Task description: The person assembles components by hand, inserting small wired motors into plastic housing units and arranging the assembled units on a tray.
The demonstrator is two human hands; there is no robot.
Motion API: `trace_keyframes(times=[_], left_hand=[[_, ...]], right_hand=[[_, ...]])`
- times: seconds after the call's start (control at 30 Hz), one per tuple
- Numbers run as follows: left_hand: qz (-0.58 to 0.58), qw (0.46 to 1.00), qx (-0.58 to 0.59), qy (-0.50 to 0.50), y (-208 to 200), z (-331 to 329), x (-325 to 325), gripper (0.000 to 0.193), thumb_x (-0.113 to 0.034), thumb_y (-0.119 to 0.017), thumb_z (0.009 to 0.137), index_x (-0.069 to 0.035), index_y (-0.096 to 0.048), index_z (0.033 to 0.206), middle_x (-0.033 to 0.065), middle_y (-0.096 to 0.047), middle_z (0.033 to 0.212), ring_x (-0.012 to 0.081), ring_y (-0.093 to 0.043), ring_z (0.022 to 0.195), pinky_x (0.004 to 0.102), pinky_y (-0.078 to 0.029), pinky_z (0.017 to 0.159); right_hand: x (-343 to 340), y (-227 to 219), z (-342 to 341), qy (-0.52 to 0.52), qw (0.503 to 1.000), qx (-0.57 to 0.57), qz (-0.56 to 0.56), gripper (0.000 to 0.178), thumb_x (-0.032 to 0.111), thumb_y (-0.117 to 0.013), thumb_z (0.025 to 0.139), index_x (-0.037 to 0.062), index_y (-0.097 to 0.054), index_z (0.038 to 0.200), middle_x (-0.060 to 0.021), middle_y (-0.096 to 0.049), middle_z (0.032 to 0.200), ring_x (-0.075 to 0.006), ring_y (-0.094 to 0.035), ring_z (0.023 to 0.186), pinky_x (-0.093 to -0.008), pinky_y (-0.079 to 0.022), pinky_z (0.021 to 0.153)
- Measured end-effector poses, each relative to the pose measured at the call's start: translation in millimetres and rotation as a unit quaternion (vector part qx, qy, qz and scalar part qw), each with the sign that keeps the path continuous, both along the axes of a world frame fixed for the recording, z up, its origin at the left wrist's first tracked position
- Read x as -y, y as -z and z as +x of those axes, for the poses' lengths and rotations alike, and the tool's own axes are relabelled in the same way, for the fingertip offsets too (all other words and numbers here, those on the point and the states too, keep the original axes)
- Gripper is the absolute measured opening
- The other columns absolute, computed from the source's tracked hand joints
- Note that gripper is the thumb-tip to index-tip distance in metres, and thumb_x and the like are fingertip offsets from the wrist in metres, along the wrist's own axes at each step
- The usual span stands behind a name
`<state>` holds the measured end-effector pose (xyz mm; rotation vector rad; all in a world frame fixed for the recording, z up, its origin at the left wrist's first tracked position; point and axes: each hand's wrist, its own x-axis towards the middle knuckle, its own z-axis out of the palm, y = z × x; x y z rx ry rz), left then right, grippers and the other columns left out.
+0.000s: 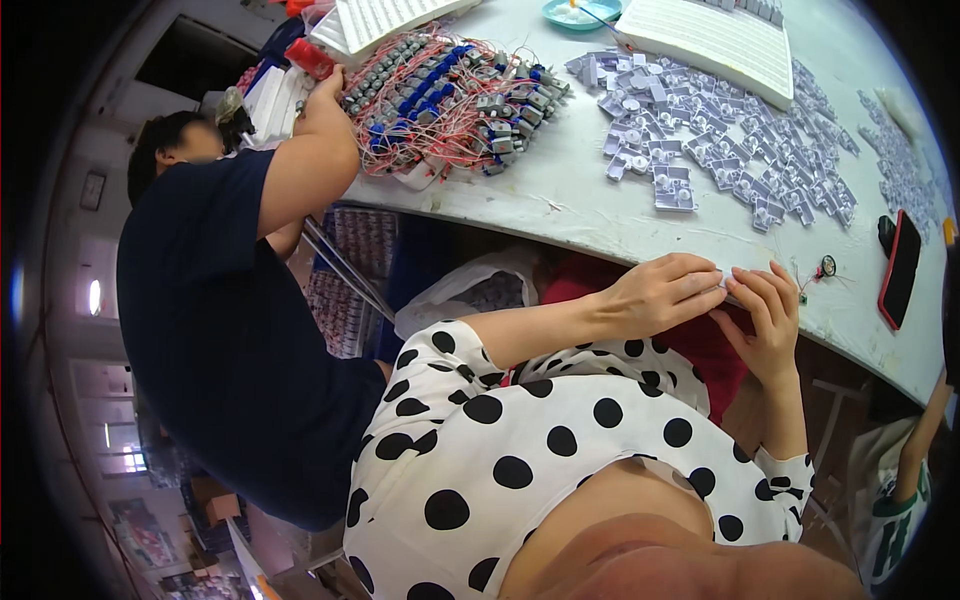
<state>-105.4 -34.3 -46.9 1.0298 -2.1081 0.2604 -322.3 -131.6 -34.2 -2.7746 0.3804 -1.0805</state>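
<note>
My left hand (pixel 668 295) and my right hand (pixel 765 315) meet fingertip to fingertip at the table's near edge. Both are closed in a pinch on a small pale plastic part (pixel 723 284), mostly covered by the fingers. Just beyond my right fingertips, thin red wires with a small round black component (pixel 827 266) lie on the table. Whether these wires join the pinched part I cannot tell. Ahead of my hands spreads a heap of pale lilac plastic housings (pixel 720 140), several with white round pieces inside.
A pile of small motors with red wires (pixel 450 105) covers the far left. White foam trays (pixel 700 40) and a teal dish (pixel 580 12) stand at the back. A red-edged phone (pixel 900 270) lies right. A co-worker in a dark shirt (pixel 240 330) reaches in at left.
</note>
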Motion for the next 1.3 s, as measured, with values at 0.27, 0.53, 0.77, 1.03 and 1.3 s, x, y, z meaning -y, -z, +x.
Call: trace_keyframes(times=[0.27, 0.53, 0.77, 1.03, 1.3], left_hand=[[-0.007, 1.0, -0.021, 0.011, -15, -4, 8, 0.042, -0.006, -0.065, 0.081, 0.004, -0.065, 0.122, 0.0146, -0.064, 0.116, 0.03, -0.065, 0.106, 0.0388, -0.056, 0.089], [0.107, 0.986, -0.126, 0.023, -27, -5, 16, 0.047, -0.002, -0.074, 0.077, 0.001, -0.062, 0.122, 0.0146, -0.066, 0.109, 0.0318, -0.066, 0.096, 0.0402, -0.055, 0.082], [0.15, 0.974, -0.168, 0.033, -23, 1, 18, 0.04, -0.001, -0.075, 0.078, -0.001, -0.063, 0.117, 0.0141, -0.066, 0.102, 0.0318, -0.066, 0.093, 0.0403, -0.055, 0.079], [0.141, 0.972, -0.187, 0.031, -23, -3, 21, 0.036, -0.004, -0.076, 0.08, 0.002, -0.062, 0.113, 0.0148, -0.066, 0.097, 0.0329, -0.065, 0.086, 0.0404, -0.054, 0.075], [0.133, 0.976, -0.172, 0.03, -22, -4, 22, 0.037, 0.001, -0.072, 0.079, 0.002, -0.062, 0.115, 0.0161, -0.065, 0.098, 0.0337, -0.065, 0.088, 0.042, -0.053, 0.076]], right_hand=[[-1, 3, 2, 0.027, 0.998, 0.046, 0.014, 0.043, 0.004, -0.082, 0.071, 0.0067, -0.068, 0.111, -0.0082, -0.07, 0.111, -0.0277, -0.063, 0.105, -0.0494, -0.048, 0.103], [-3, -3, 6, 0.055, 0.992, 0.043, 0.103, 0.036, 0.0, -0.078, 0.074, 0.0052, -0.068, 0.108, -0.0077, -0.07, 0.102, -0.0302, -0.063, 0.1, -0.0517, -0.045, 0.105], [-3, -10, 9, 0.051, 0.99, 0.025, 0.129, 0.031, 0.003, -0.078, 0.074, 0.0052, -0.067, 0.104, -0.0072, -0.07, 0.097, -0.0273, -0.063, 0.094, -0.0518, -0.039, 0.109], [-4, -16, 8, 0.069, 0.986, 0.009, 0.151, 0.027, 0.005, -0.078, 0.075, 0.006, -0.067, 0.1, -0.0077, -0.068, 0.094, -0.0276, -0.062, 0.09, -0.0517, -0.036, 0.111], [-3, -16, 9, 0.068, 0.988, 0.014, 0.139, 0.03, 0.004, -0.078, 0.074, 0.0064, -0.067, 0.102, -0.0076, -0.068, 0.095, -0.0274, -0.061, 0.094, -0.0524, -0.033, 0.114]])
